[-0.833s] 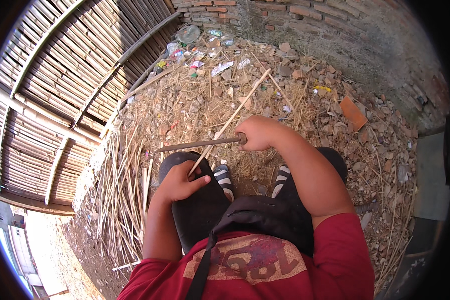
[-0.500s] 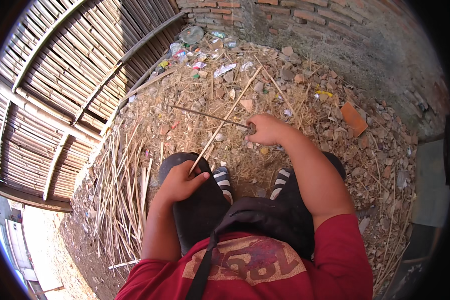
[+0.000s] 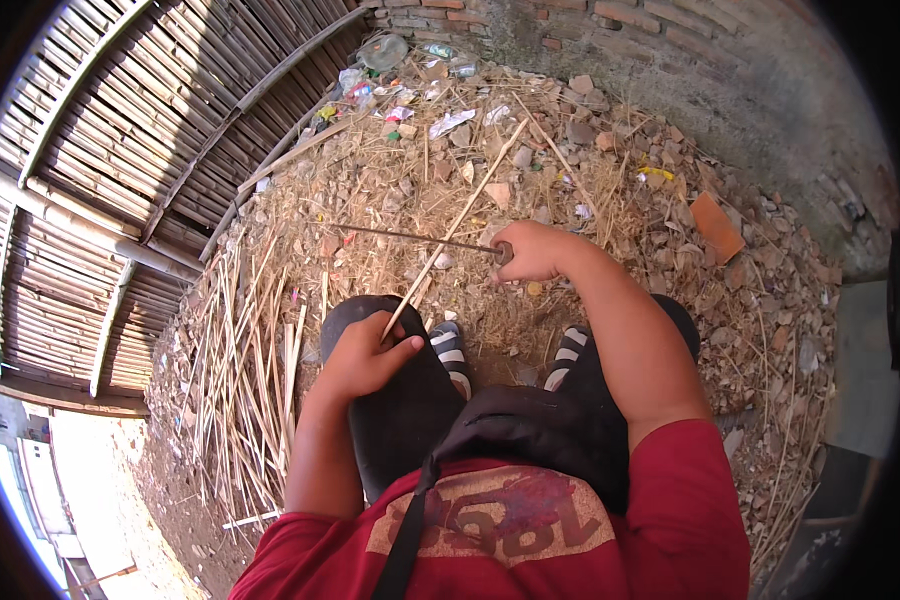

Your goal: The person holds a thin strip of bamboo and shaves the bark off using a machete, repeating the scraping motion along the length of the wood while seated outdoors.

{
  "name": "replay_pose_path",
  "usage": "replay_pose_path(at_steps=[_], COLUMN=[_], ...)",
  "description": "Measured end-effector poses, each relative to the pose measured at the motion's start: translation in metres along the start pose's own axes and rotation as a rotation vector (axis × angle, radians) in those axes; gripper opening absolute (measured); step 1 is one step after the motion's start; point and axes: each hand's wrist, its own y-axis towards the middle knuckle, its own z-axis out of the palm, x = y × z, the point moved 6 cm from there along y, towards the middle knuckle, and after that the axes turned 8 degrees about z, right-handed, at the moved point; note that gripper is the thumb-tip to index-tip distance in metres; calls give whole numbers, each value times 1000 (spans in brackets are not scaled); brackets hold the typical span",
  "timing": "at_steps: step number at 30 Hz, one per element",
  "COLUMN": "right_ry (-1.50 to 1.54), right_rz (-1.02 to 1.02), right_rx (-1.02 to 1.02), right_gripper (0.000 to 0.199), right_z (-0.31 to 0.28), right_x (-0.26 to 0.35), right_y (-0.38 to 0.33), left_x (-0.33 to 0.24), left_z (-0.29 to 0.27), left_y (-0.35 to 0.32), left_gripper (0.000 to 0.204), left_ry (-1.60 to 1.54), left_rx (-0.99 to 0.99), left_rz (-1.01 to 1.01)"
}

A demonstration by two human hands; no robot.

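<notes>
My left hand (image 3: 368,358) is closed around the near end of a pale bamboo strip (image 3: 480,188), resting by my left knee. The strip slants away from me to the far right over the littered ground. In my right hand (image 3: 538,250) is the handle of a long knife (image 3: 390,234), its narrow dark blade seen nearly edge-on and pointing left. Blade and strip cross around the strip's middle; I cannot tell whether they touch. My right fingers wrap the handle and hide most of it.
Many cut bamboo strips (image 3: 240,400) lie heaped to my left, beside a slatted bamboo wall (image 3: 120,130). A brick wall (image 3: 660,60) stands at the back. Rubble and dry shavings cover the ground, with an orange tile piece (image 3: 717,228) at right and plastic litter (image 3: 355,85) far off.
The knife's blade has turned slightly, its tip now closer to me and the blade more level across the view. Both hands keep their grips. The view has tilted a little.
</notes>
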Motion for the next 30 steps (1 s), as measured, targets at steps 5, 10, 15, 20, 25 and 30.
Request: replay_pose_path(at_steps=[5,10,15,20,25,30], right_ry=[217,33,155,-81,198,-3], right_rz=[240,21,143,-69,190,31], right_rx=[-140,-44,-140,4,-185,-59], right_gripper=[66,56,48,56,49,51], right_z=[-7,15,3,27,-1,23], right_x=[-40,5,-29,34,-39,15], right_y=[3,2,10,4,12,10], left_x=[0,7,0,1,2,5], left_z=[1,5,2,1,8,6], left_y=[-2,-4,-1,-1,1,-3], left_gripper=[41,42,42,43,43,43], left_ry=[56,5,82,55,79,68], left_rx=[-35,-25,-46,-34,-21,-55], left_rz=[-9,-22,-1,-51,-48,-62])
